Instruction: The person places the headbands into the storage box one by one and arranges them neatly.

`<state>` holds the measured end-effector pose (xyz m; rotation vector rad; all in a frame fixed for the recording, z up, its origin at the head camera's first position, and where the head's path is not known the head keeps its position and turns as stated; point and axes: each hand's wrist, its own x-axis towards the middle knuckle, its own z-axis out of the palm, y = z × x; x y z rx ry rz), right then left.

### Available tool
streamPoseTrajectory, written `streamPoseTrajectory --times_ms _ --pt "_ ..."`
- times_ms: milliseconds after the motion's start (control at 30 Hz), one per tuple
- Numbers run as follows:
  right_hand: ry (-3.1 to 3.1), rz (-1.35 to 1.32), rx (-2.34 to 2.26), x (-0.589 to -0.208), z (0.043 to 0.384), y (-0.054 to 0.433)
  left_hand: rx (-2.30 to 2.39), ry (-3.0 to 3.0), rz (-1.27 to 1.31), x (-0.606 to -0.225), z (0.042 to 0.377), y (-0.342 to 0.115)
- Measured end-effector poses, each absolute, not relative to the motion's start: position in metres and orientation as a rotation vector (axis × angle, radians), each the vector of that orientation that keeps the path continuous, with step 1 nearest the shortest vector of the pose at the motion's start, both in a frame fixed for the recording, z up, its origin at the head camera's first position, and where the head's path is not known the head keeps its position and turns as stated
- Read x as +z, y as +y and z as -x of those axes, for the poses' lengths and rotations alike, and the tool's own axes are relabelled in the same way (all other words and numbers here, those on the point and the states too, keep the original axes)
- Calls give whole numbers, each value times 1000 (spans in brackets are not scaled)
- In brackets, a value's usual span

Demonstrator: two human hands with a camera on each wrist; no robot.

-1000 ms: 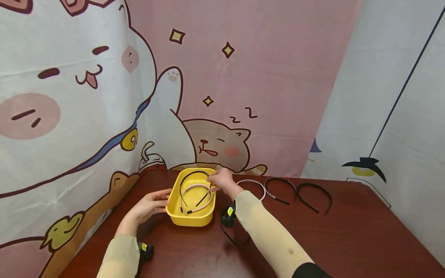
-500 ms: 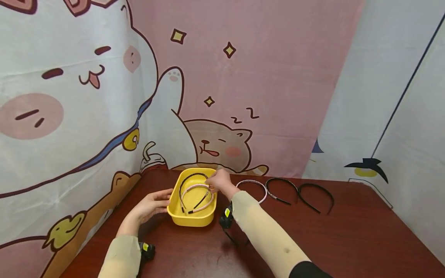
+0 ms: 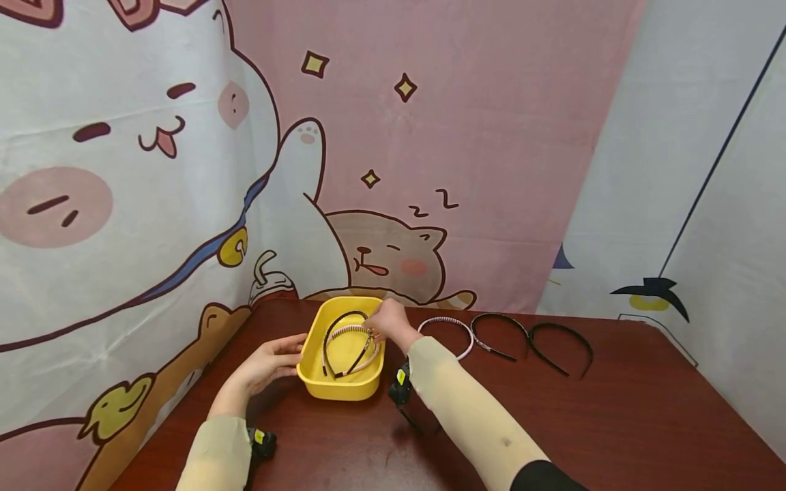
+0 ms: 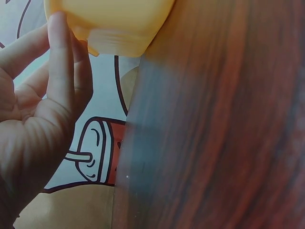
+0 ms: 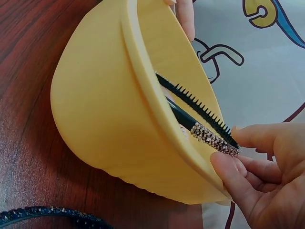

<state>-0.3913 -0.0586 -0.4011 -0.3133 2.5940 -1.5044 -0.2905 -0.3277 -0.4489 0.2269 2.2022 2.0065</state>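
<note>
A yellow plastic tub (image 3: 334,389) stands on the table. My right hand (image 3: 391,324) pinches a black toothed headband (image 5: 209,136) between thumb and fingers over the tub's right rim; a band of sparkling stones covers the part at the fingertips. In the head view the black headband overlaps a pink and white headband (image 3: 351,329) lying in the tub. My left hand (image 3: 267,365) rests its fairly straight fingers against the tub's left side; in the left wrist view the fingertips (image 4: 59,21) touch the yellow wall (image 4: 119,28).
Right of the tub lie a pink and white headband (image 3: 447,319) and two black headbands (image 3: 499,315) (image 3: 561,326) in a row on the brown table (image 3: 552,423). Another dark headband (image 5: 47,210) lies near the right wrist. A cartoon-printed curtain (image 3: 491,136) hangs behind and at the left.
The black headband in my right hand has tilted, its far curve dropping lower in the tub and its ends shifting over the pink headband. Both hands have stayed nearly in place.
</note>
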Motion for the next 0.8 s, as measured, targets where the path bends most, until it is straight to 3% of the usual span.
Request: streamPoseTrajectory --times_ms 800 --pt "2638 439 -1471 -386 387 -28 1982 2232 -248 -451 291 -329"
